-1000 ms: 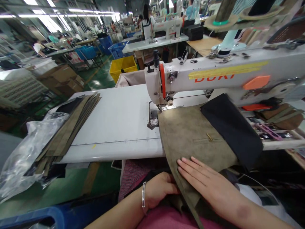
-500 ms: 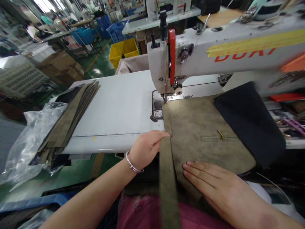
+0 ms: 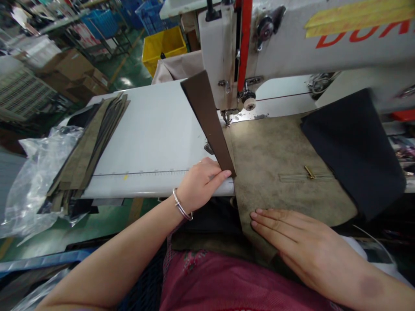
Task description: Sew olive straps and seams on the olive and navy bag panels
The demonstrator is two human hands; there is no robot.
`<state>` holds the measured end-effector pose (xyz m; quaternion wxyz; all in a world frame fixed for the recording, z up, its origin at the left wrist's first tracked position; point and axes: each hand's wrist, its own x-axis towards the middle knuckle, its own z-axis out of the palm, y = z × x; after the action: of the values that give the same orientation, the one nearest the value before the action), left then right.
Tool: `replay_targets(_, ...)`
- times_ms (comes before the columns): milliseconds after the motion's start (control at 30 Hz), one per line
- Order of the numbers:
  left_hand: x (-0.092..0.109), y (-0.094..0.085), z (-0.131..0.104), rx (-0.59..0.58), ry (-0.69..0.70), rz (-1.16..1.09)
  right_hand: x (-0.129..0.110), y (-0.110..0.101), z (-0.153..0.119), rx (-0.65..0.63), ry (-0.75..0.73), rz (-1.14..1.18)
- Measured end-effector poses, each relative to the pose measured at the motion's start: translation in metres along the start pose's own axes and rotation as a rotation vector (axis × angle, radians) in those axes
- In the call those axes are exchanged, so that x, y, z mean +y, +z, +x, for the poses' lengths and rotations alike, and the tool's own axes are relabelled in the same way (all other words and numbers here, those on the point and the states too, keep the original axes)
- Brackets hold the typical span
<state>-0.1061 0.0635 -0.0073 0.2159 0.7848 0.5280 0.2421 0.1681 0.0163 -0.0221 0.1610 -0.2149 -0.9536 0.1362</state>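
Observation:
My left hand [image 3: 202,181] pinches the near end of a long brown-olive strip [image 3: 210,125] between thumb and fingers. The strip stands up and leans away to the left, beside the needle area of the sewing machine [image 3: 220,65]. Its lower end meets the left edge of an olive, leather-like panel [image 3: 259,147]. That panel lies under the presser foot [image 3: 227,119] and carries a zipper with a brass pull [image 3: 309,172]. My right hand [image 3: 298,242] rests flat on the panel's near part, fingers stretched out. Dark fabric [image 3: 353,151] is folded over the panel's right side.
A stack of olive strips [image 3: 87,151] lies at the table's left end, beside clear plastic film [image 3: 42,177]. Behind the white table [image 3: 145,129] stand a yellow crate [image 3: 164,47] and cardboard boxes [image 3: 71,73]. A blue edge [image 3: 45,261] shows at lower left.
The strip hung down toward my lap before; now its free part is flipped up and away, near the machine head. My right hand stays flat on the panel. The view has moved closer.

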Motion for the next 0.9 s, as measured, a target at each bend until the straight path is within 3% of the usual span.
replay_targets(167,0.011,0.009,-0.01,-0.105,0.212,0.276,0.002,-0.002,0.004,0.012,-0.025,-0.051)
replay_targets(333,0.015,0.02,-0.026,-0.161,0.281,0.524,0.003,-0.012,0.015,0.019,-0.119,-0.158)
replay_targets(533,0.014,0.018,-0.024,-0.174,0.292,0.537,0.006,-0.004,0.017,0.114,-0.082,-0.101)
replay_targets(733,0.009,0.011,-0.014,-0.189,0.29,0.529,0.015,0.001,0.02,0.056,-0.144,-0.099)
replay_targets(900,0.002,0.005,-0.002,-0.24,0.287,0.508,0.017,0.0,0.028,0.131,-0.062,-0.071)
